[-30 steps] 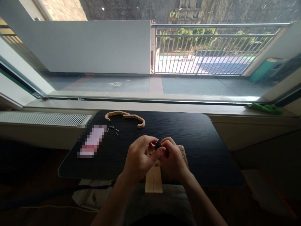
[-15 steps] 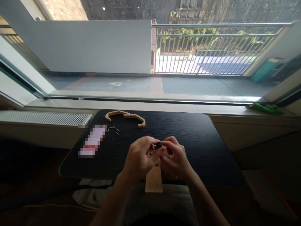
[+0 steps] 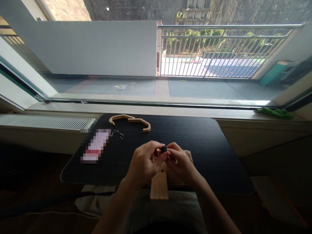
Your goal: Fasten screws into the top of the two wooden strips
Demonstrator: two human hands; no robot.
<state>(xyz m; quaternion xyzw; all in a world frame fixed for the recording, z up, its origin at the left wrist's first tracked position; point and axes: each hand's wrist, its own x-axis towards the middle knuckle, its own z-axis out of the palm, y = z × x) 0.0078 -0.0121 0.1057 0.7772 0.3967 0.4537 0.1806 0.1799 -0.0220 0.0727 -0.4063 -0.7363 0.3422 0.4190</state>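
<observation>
My left hand (image 3: pixel 146 161) is closed in a pinch on a small black knob-like piece (image 3: pixel 163 149), between thumb and forefinger. My right hand (image 3: pixel 181 161) meets it from the right, its fingertips closed at the same black piece. Below both hands lie two pale wooden strips (image 3: pixel 159 188) side by side, with a dark hole showing in them and their near ends reaching past the table's front edge. Partly covered by my right hand is a crinkled, clear-wrapped brownish bundle (image 3: pixel 188 156).
Two curved wooden hooks (image 3: pixel 122 117) lie at the back of the black table (image 3: pixel 209 139). Several screws (image 3: pixel 117 132) are scattered near a blurred pink-and-white packet (image 3: pixel 97 144) on the left. Beyond are a radiator (image 3: pixel 46 122), a windowsill and a green cloth (image 3: pixel 275 113).
My right fingers have drawn in and shifted slightly left around the black piece, which has turned and moved slightly. The wooden strips, hooks and screws stay put.
</observation>
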